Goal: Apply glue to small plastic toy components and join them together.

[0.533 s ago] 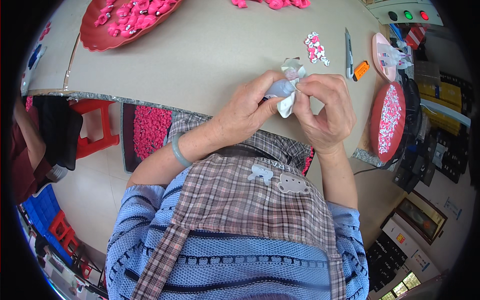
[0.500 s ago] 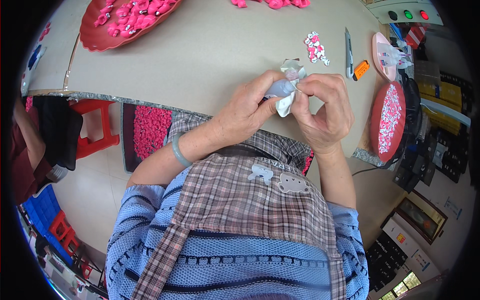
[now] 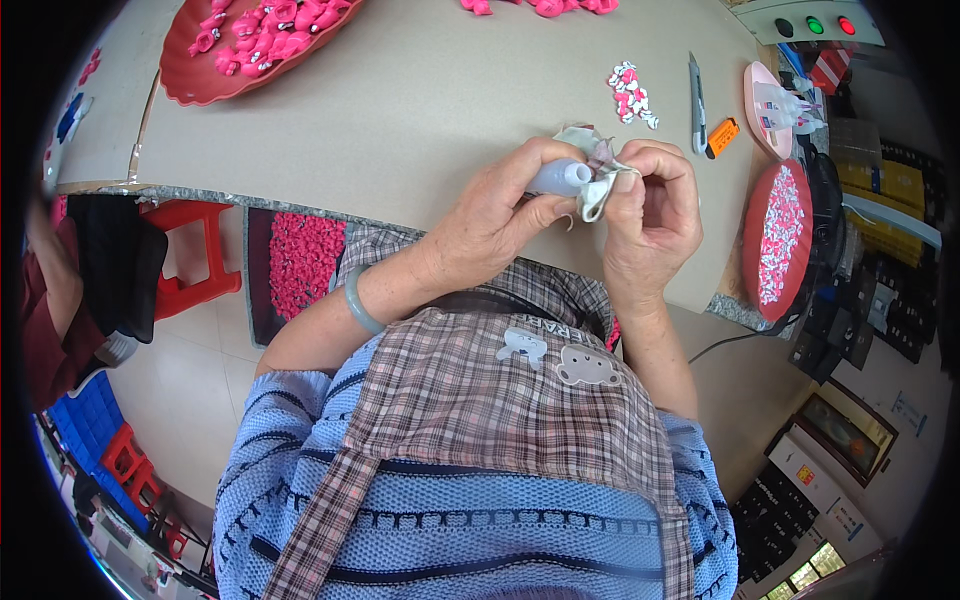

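My left hand (image 3: 497, 215) is closed around a small translucent plastic bottle (image 3: 556, 178), held on its side. The bottle's round, uncapped mouth faces right. In my right hand (image 3: 655, 215), thumb and fingers pinch a crumpled whitish cloth or paper (image 3: 600, 190) just beside that mouth. Whether anything sits inside its folds is hidden. Beyond my hands, a small pile of pink and white pieces (image 3: 630, 95) lies on the table (image 3: 400, 110). To its right are a grey utility knife (image 3: 697, 100) and an orange blade case (image 3: 722, 138).
A red scalloped tray (image 3: 190, 85) of pink figures stands far left. At right, a pink dish (image 3: 762, 100) holds small bottles, with a red oval tray (image 3: 795, 200) of pink and white pieces nearer. A bin (image 3: 262, 290) of pink parts sits below the table edge; another person's arm (image 3: 62, 285) shows left.
The crumpled cloth has come away from the bottle's end to the right with my right hand. The bottle's open mouth now shows.
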### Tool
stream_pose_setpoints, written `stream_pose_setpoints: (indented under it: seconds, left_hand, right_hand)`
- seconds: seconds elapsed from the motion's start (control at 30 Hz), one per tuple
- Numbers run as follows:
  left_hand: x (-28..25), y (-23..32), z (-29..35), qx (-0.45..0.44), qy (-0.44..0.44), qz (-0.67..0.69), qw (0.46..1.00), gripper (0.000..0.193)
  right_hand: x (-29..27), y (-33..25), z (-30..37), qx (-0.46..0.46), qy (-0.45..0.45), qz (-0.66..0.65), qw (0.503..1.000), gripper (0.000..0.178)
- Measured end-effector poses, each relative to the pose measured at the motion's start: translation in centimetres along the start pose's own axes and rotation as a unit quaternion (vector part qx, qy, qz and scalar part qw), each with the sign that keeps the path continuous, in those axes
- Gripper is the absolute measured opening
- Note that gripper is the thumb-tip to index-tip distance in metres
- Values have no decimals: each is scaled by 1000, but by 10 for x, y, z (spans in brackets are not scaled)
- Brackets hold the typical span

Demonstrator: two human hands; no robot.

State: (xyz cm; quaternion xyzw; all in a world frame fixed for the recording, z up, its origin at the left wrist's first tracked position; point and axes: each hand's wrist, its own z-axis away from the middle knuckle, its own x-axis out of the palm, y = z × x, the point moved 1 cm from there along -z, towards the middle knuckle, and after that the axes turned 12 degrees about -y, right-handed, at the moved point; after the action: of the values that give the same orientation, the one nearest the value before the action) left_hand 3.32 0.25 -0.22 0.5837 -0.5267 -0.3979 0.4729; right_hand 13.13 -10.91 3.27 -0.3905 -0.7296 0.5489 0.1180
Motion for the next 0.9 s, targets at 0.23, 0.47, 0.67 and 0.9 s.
stream_pose_setpoints:
  seconds: [0.23, 0.47, 0.67, 0.9]
  left_hand:
    - [-2, -4, -2, 53, 9, -29, 998, 26]
    - [-2, -4, -2, 42, -9, 3, 999, 26]
    - [-1, -5, 1, 25, 29, 42, 998, 23]
    - [4, -1, -2, 25, 21, 106, 994, 24]
  right_hand:
    - [-12, -4, 3, 24, 1, -1, 1000, 7]
    - [-12, -9, 1, 71, 8, -88, 994, 16]
    - [-33, -4, -2, 49, -22, 113, 992, 13]
    - [-31, -13, 7, 78, -48, 51, 994, 19]
